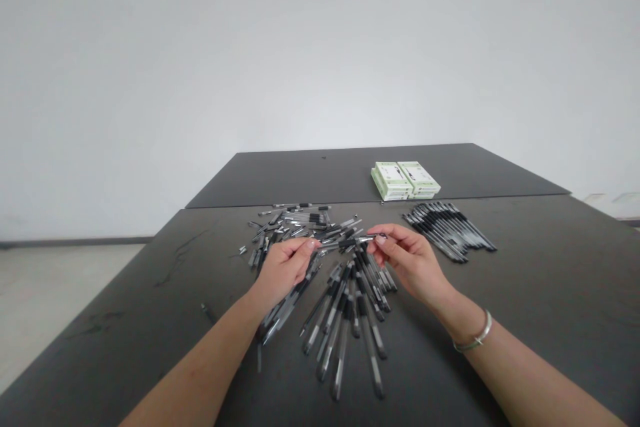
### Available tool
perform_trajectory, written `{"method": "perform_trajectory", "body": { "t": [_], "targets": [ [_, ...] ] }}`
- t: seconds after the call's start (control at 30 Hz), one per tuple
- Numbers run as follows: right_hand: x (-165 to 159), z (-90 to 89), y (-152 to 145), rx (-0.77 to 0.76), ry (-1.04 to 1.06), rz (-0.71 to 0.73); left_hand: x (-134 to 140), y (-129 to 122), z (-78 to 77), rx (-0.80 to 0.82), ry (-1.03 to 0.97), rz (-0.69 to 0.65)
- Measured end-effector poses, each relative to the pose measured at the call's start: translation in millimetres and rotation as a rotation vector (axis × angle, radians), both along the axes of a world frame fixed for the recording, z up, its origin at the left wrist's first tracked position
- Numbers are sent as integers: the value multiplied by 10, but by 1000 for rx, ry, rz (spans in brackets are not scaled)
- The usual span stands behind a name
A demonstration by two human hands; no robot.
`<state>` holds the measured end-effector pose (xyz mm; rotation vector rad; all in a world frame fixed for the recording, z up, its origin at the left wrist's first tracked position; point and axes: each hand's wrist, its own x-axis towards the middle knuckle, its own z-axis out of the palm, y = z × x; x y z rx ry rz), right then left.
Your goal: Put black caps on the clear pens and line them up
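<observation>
Between my two hands a clear pen with a black grip (347,243) is held level above the pile. My left hand (286,265) pinches its left end. At its right end, the fingertips of my right hand (407,257) close around the tip; whether a cap sits there I cannot make out. Under and in front of my hands, several loose pens (345,320) fan out toward me. More pens and small parts (295,220) lie jumbled behind and beside my left hand. To the right of my right hand is a row of pens (450,230) lying side by side.
Stacked green-and-white boxes (405,180) stand on the far part of the black table (530,293). A seam crosses the table in front of them. A small dark piece (324,157) lies near the back edge, and another dark piece (207,311) lies beside my left forearm.
</observation>
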<state>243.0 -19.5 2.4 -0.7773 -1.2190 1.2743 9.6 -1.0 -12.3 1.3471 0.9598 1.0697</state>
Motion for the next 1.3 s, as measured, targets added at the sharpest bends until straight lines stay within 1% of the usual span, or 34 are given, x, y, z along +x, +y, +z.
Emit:
{"method": "perform_trajectory", "body": {
  "t": [0.23, 0.5, 0.7, 0.83, 0.97, 1.17, 1.3],
  "targets": [
    [21, 13, -10, 21, 2, -18, -16, -9, 6, 20, 19, 12],
    [23, -65, 5, 68, -78, 9, -9, -23, 0, 32, 60, -11],
    [5, -47, -30, 83, -145, 18, 11, -42, 48, 36, 98, -27],
    [-10, -34, -43, 89, -178, -7, 28, -52, 72, 30, 98, -32],
    [-23, -20, -47, 73, -186, -20, 32, -61, 74, 31, 109, -56],
    [-73, 19, -60, 3, -150, -39, 55, -82, 64, 13, 105, -64],
    [-101, 4, -66, -16, -132, -38, 66, -82, 65, 18, 111, -64]
  ]
}}
